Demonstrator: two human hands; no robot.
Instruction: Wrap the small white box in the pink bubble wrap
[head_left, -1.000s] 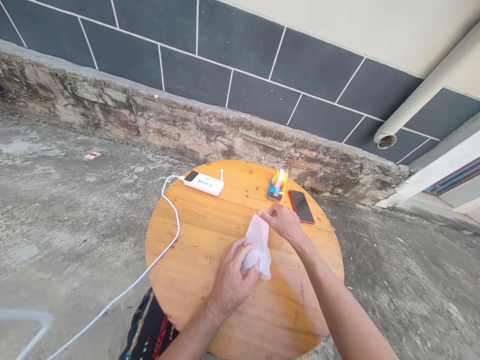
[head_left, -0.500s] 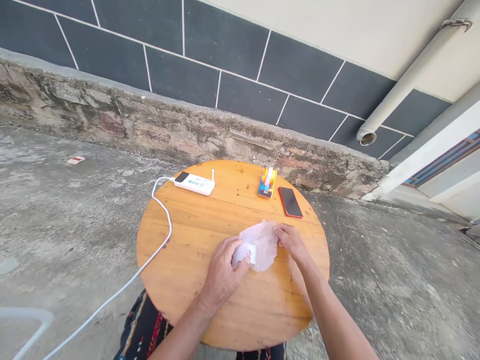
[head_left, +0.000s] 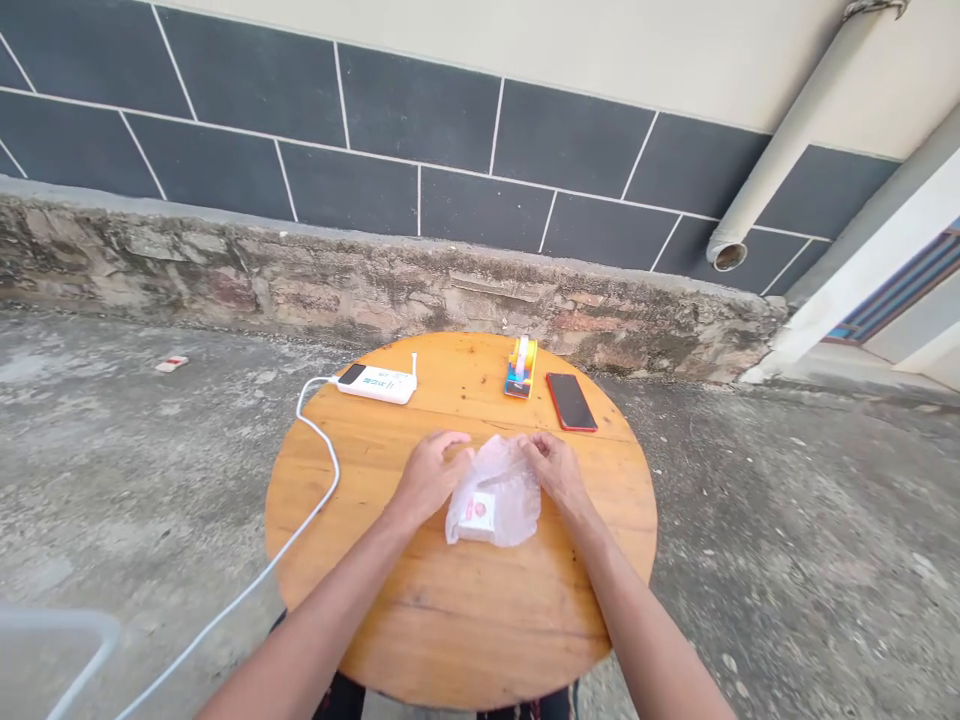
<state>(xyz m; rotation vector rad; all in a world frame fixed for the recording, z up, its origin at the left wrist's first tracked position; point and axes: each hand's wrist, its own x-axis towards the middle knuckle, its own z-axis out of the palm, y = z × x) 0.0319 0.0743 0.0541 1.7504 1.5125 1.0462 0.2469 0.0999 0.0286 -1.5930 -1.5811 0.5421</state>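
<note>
A crinkled, see-through pinkish plastic wrap (head_left: 514, 500), perhaps a bag, lies on the round wooden table (head_left: 450, 620). A small white box (head_left: 477, 512) with red print shows through its lower left part. The fingers of my right hand (head_left: 556, 472) pinch the upper right edge of the wrap. At its upper left edge is my left hand (head_left: 431, 475), thumb and fingers apart, not closed on anything; whether the thumb touches the wrap I cannot tell.
Toward the back of the table stand a yellow-and-blue tape dispenser (head_left: 520, 368) and a red-edged phone (head_left: 571, 402). A white device (head_left: 379, 383) at the back left trails a white cable (head_left: 330, 470) over the table's left edge. Behind runs a stone wall base (head_left: 337, 285).
My left hand has let go of the box and shifted up and left. My right hand has moved slightly left along the wrap. The box's printed face now shows.
</note>
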